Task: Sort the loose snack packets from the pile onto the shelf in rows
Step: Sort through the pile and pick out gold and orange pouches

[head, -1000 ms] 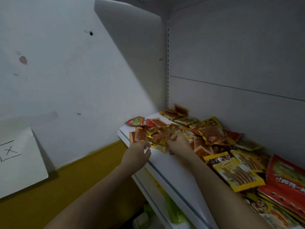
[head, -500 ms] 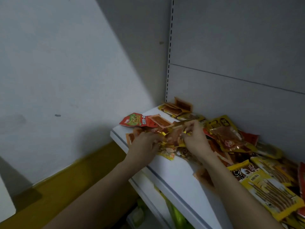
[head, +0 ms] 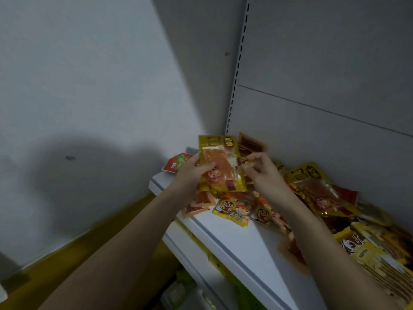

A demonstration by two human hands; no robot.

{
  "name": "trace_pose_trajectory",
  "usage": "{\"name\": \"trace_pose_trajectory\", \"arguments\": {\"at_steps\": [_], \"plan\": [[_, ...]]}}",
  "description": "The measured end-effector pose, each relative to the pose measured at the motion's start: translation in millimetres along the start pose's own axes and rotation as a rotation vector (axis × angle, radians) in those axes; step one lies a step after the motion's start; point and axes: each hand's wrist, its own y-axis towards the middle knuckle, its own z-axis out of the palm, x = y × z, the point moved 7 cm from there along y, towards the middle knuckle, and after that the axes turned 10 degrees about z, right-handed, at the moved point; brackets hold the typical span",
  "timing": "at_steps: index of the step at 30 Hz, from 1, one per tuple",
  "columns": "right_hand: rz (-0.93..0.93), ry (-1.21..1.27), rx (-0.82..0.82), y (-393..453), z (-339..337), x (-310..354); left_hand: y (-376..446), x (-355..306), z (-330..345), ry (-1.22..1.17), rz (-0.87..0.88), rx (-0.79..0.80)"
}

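A yellow snack packet (head: 221,162) with a clear window stands upright above the pile, gripped by my left hand (head: 192,173) at its left edge, thumb across the front. My right hand (head: 261,168) is just right of it, fingers curled, pinching a small brownish packet (head: 244,163) at the yellow packet's right edge. Under both hands lies the pile of loose packets (head: 241,209) on the white shelf (head: 241,242). A second yellow windowed packet (head: 317,189) lies further right. A red and green packet (head: 176,163) sits at the shelf's left end.
Brown flat packets (head: 251,144) lean against the grey back panel (head: 324,63) in the corner. More yellow packets (head: 375,253) crowd the shelf at lower right. A white wall (head: 89,86) closes the left side. Below the shelf, green items (head: 185,291) show.
Both hands rose from the pile, and the yellow windowed packet came up with them and now stands upright in my left hand. The camera has tilted and moved closer.
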Motion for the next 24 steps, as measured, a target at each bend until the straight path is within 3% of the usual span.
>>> {"name": "trace_pose_trajectory", "arguments": {"at_steps": [5,9,15,20,24], "plan": [[0.102,-0.494,-0.142,21,9,-23,2,2,-62,0.138,0.013,-0.193],[0.137,-0.6,-0.156,31,26,-32,-4,6,-77,0.256,0.053,-0.202],[0.191,-0.574,-0.133,30,21,-31,-8,27,-66,0.335,0.038,-0.157],[0.249,-0.183,-0.036,10,-21,-25,-13,28,-59,0.336,0.053,-0.162],[0.314,-0.009,-0.032,-6,-73,-31,-17,28,-50,0.319,0.069,-0.15]]}}
